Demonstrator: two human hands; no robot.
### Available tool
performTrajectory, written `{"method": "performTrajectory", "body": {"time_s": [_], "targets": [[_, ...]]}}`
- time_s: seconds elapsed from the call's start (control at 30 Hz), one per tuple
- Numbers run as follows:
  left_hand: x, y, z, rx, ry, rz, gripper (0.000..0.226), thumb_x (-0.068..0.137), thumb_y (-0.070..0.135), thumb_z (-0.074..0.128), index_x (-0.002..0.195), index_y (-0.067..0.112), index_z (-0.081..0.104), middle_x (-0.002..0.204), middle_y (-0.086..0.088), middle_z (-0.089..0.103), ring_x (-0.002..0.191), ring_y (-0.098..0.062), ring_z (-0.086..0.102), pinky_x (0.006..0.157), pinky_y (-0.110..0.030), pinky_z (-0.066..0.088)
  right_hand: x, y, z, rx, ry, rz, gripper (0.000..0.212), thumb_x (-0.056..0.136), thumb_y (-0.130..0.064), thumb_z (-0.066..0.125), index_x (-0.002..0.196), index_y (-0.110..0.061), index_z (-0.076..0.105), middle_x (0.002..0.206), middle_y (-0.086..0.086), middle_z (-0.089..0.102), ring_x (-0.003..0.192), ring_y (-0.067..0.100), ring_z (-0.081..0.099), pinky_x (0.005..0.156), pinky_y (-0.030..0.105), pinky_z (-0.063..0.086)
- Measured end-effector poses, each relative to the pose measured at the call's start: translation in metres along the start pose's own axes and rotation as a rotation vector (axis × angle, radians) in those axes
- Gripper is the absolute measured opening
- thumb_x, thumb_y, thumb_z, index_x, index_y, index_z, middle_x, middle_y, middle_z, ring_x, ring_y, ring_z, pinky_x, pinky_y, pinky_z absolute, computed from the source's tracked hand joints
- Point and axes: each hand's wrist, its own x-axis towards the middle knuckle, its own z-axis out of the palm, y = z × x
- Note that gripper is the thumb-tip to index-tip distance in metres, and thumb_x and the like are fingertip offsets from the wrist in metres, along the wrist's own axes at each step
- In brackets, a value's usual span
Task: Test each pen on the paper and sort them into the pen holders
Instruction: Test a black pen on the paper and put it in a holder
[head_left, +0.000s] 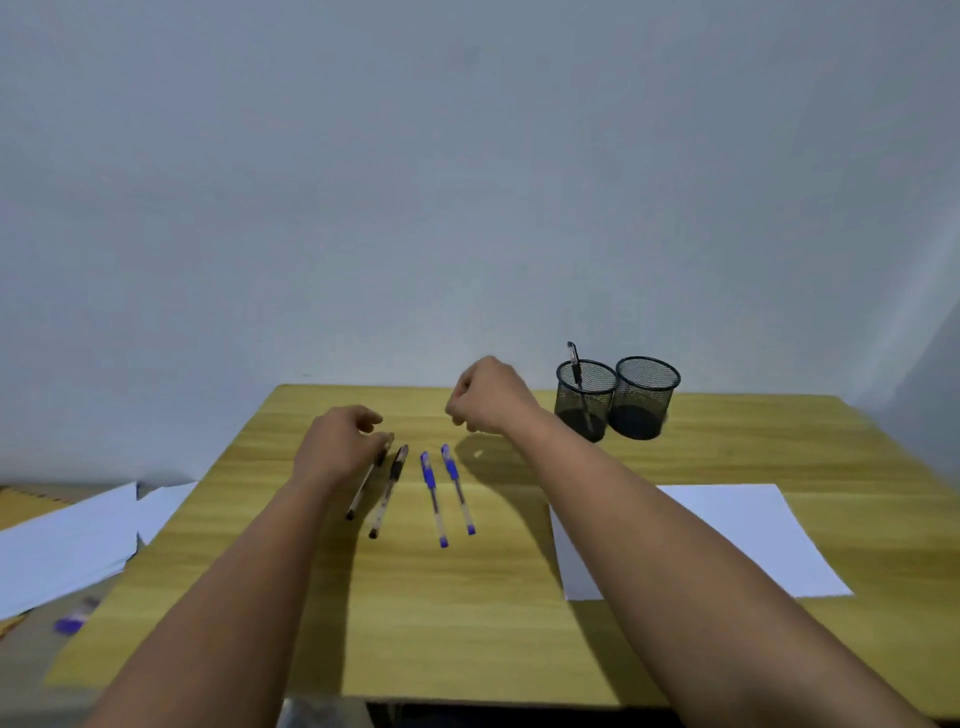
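Wooden table fills the lower half of the head view; plain grey wall behind it.

White paper sheet lies flat on the table at about 4 o'clock from table centre; the right forearm crosses over its left edge. More white sheets lie off the table's left edge, at 9 o'clock, with a small blurred purple object just below them, identity unclear.

Two black mesh pen holders stand touching side by side at 1 o'clock, near the far edge. Left holder contains one upright pen, leaning slightly left. Right holder: contents cannot be made out.

Left hand is palm down at 11 o'clock, fingers curled, fingertips at the top end of the leftmost black pen; whether it pinches or only touches the pen cannot be told.

Right hand hovers above the table at 12 o'clock, fingers curled into a loose fist, nothing visible in it.

Four pens lie in a row at table centre, roughly parallel, apart from one another. Left to right: the leftmost black pen, second black pen, first blue pen, second blue pen.
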Motion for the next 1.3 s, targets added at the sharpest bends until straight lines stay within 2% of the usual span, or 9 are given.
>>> {"method": "performTrajectory", "body": {"time_s": [0.3,0.4,0.5,0.6,0.77,0.87,0.97,1.07,1.3], "targets": [[-0.002,-0.038,0.01,0.044,-0.038,-0.011,0.015,0.081,0.033,0.077,0.096,0.028,0.076,0.086,0.011,0.071,0.086,-0.015,0.068,0.078,-0.039,0.058,-0.014,-0.025,0.083,-0.173,-0.215,0.012,0.031,0.084,-0.027,0.077,0.064,-0.013,0.058,0.063,0.004,0.063,0.06,0.025,0.06,0.051,0.028,0.047],[0.001,-0.041,0.012,0.038,-0.041,-0.001,0.012,0.079,0.032,0.078,0.09,0.03,0.075,0.083,0.012,0.072,0.081,-0.013,0.068,0.075,-0.039,0.059,-0.018,-0.031,0.097,-0.141,-0.254,0.068,0.019,0.082,-0.02,0.073,0.066,-0.014,0.066,0.061,0.005,0.075,0.055,0.024,0.069,0.061,0.031,0.062],[0.002,-0.042,0.014,0.056,-0.034,0.006,0.01,0.08,0.034,0.076,0.089,0.032,0.074,0.085,0.01,0.073,0.082,-0.013,0.068,0.075,-0.039,0.059,-0.02,-0.034,0.103,-0.154,-0.228,0.079,0.018,0.088,-0.018,0.069,0.071,-0.014,0.067,0.052,0.001,0.071,0.043,0.016,0.068,0.048,0.024,0.055],[0.004,-0.043,0.015,0.074,-0.028,-0.004,0.011,0.08,0.035,0.075,0.091,0.032,0.074,0.091,0.007,0.073,0.085,-0.015,0.068,0.076,-0.039,0.059,-0.018,-0.036,0.103,-0.138,-0.244,0.1,0.014,0.087,-0.014,0.068,0.073,-0.014,0.068,0.068,0.004,0.079,0.065,0.021,0.081,0.063,0.033,0.066],[-0.001,-0.034,0.009,0.089,0.014,0.013,0.034,0.086,0.043,0.07,0.117,0.028,0.07,0.105,0.007,0.072,0.086,-0.018,0.069,0.075,-0.038,0.059,-0.021,-0.039,0.072,-0.142,-0.202,0.074,0.026,0.089,-0.036,0.071,0.074,-0.017,0.061,0.079,0.003,0.072,0.082,0.027,0.075,0.069,0.032,0.059],[-0.009,-0.017,0.003,0.09,0.049,0.153,0.051,0.088,0.041,0.071,0.137,0.029,0.059,0.131,0.003,0.064,0.116,-0.021,0.061,0.088,-0.041,0.055,-0.024,-0.031,0.04,0.047,-0.212,0.1,0.024,0.087,-0.028,0.072,0.074,-0.009,0.067,0.066,0.007,0.074,0.059,0.026,0.073,0.072,0.04,0.066],[-0.017,0.009,-0.001,0.098,0.035,0.322,0.05,0.09,0.031,0.072,0.138,0.031,0.059,0.136,0.007,0.063,0.126,-0.02,0.055,0.095,-0.038,0.05,-0.028,-0.015,0.008,0.253,-0.219,0.12,0.016,0.092,-0.012,0.068,0.086,0.002,0.071,0.075,0.011,0.072,0.062,0.027,0.065,0.066,0.039,0.062],[-0.024,0.037,0.0,0.112,0.049,0.44,0.025,0.093,0.027,0.069,0.117,0.031,0.072,0.114,0.013,0.072,0.107,-0.012,0.061,0.084,-0.033,0.052,-0.041,0.008,-0.021,0.465,-0.216,0.137,0.015,0.097,-0.01,0.072,0.103,0.003,0.077,0.082,0.009,0.073,0.061,0.017,0.061,0.052,0.024,0.053],[-0.047,0.104,0.014,-0.052,-0.002,0.506,0.019,0.095,0.033,0.067,0.109,0.025,0.077,0.092,0.012,0.075,0.084,-0.008,0.065,0.075,-0.035,0.054,-0.056,0.061,-0.057,1.065,0.079,0.18,0.011,0.096,-0.018,0.077,0.089,-0.014,0.07,0.074,-0.001,0.07,0.053,0.007,0.058,0.046,0.018,0.049]]}}
